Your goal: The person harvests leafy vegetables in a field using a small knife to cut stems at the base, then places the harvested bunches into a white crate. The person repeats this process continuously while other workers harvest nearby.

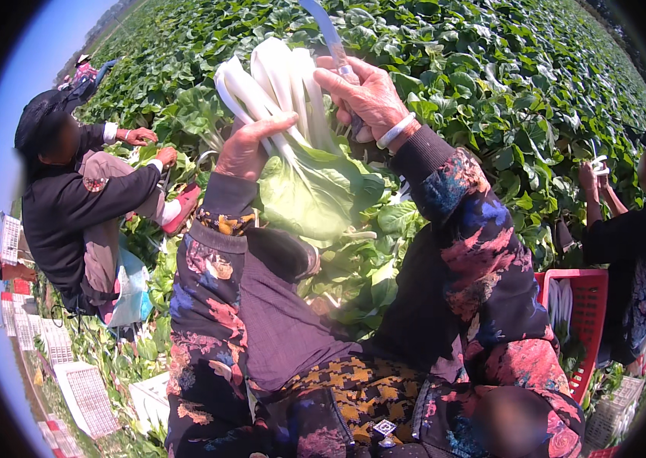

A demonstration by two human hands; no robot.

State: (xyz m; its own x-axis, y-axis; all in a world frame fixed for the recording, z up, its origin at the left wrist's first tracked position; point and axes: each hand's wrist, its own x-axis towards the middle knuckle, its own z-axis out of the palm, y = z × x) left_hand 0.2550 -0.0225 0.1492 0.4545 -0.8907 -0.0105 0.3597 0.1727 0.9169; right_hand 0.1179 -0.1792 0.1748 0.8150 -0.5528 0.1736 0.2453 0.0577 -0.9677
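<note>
A leafy vegetable with long white stalks, like bok choy (314,192), is gripped around its stalks by my left hand (257,143). Its white stalk end points up and its broad green leaves hang down towards my lap. Just right of the stalks, my right hand (363,97) is closed around the handle of a knife (325,26), whose blade points up and away from me. The fingertips are close to the stalks; whether they touch cannot be told. Cut leaves (380,280) lie on the ground between my legs.
Dense green plants (500,68) stand ahead. A seated person (88,189) is close on the left, another (632,240) on the right beside a red plastic crate (589,320) holding stalks. White plastic crates (88,398) stand at the lower left. More people are farther off at the left.
</note>
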